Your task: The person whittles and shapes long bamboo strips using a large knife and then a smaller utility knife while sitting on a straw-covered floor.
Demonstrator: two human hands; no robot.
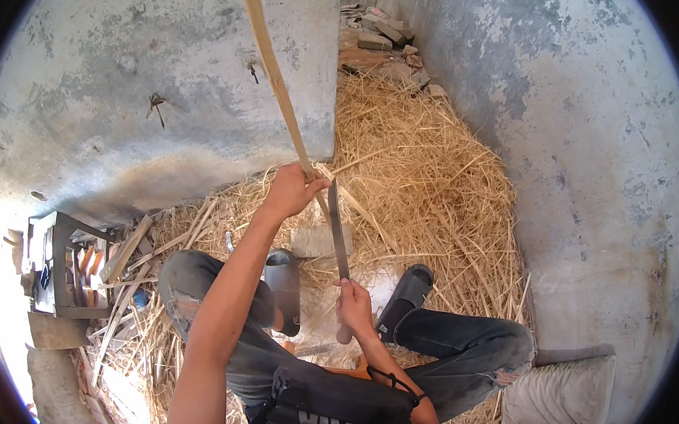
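My left hand [291, 191] is closed round a long pale strip [274, 68], which looks like split bamboo or wood. Most of the strip slants up and away past the top edge of the view, and a short end sticks out below my fingers. In my right hand [356, 308] is the handle of a long, narrow, dark-bladed knife [338, 231]. The blade points away from me, and its tip comes close to my left fingers and the strip. Whether the edge touches the strip I cannot tell. Both hands are between my spread knees.
Shavings [426, 186] lie heaped ahead and to the right, between a left wall [185, 70] and a right wall [592, 150]. A pale block [316, 242] lies between my feet. Bricks [385, 32] are piled far off. A wooden frame [60, 273] stands left; a cushion [565, 393] lies right.
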